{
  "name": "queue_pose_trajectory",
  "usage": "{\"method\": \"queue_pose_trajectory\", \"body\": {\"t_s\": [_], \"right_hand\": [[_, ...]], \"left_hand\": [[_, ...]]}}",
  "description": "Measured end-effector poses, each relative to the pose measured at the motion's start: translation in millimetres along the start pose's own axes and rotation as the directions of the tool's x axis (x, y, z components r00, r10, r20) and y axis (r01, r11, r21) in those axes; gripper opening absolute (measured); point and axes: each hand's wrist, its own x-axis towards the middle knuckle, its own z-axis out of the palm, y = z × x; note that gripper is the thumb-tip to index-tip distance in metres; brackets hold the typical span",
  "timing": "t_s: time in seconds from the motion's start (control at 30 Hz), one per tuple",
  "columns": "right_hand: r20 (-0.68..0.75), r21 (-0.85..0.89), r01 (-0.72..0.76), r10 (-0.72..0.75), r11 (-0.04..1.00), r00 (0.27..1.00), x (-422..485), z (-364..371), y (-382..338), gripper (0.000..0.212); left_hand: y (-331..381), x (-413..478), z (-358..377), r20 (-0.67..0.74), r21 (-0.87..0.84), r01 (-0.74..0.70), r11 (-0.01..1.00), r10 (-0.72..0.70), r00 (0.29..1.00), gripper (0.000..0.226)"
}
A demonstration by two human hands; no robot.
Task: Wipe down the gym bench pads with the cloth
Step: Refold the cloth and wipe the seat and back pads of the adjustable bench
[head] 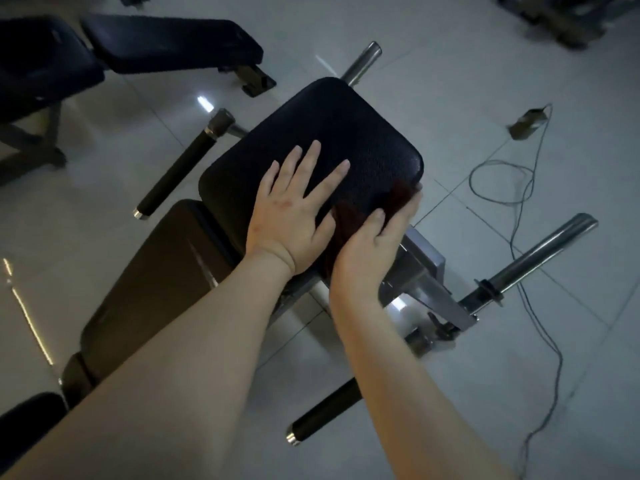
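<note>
Squarely on the black pad [346,129] lay the left hand [287,216], fingers straight and spread, holding nothing. Just beside it, the right hand [370,251] gripped the dark red cloth [348,220] against the pad's near right edge, its fingers curled over the cloth, which peeked out between the two thumbs.

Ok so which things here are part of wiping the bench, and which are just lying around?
Part of the job:
- black pad, left hand flat on it
- dark red cloth, held by the right hand at the pad's edge
- brown pad

Lying about:
- floor cable
- small box
- second bench
</note>
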Motion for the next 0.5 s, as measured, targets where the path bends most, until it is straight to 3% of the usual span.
{"method": "queue_pose_trajectory", "body": {"t_s": [0.1, 0.2, 0.5], "right_hand": [[0.051, 0.040, -0.104, 0.102, 0.994, 0.994, -54.1, 4.0, 13.8, 0.057], [0.044, 0.081, -0.110, 0.107, 0.991, 0.993, -81.5, 8.7, 19.8, 0.058], [-0.061, 0.156, -0.042, 0.052, 0.987, 0.997, -26.4, 8.4, 22.4, 0.061]], "left_hand": [[-2.8, 1.3, 2.1, -0.006, -0.014, -0.026, 1.000, 0.026, 1.000, 0.057], [-5.2, 2.4, 5.0, -0.004, -0.025, -0.042, 0.999, 0.042, 0.999, 0.060], [-2.8, 1.4, 1.4, -0.006, -0.057, -0.029, 0.998, 0.029, 1.000, 0.063]]}}
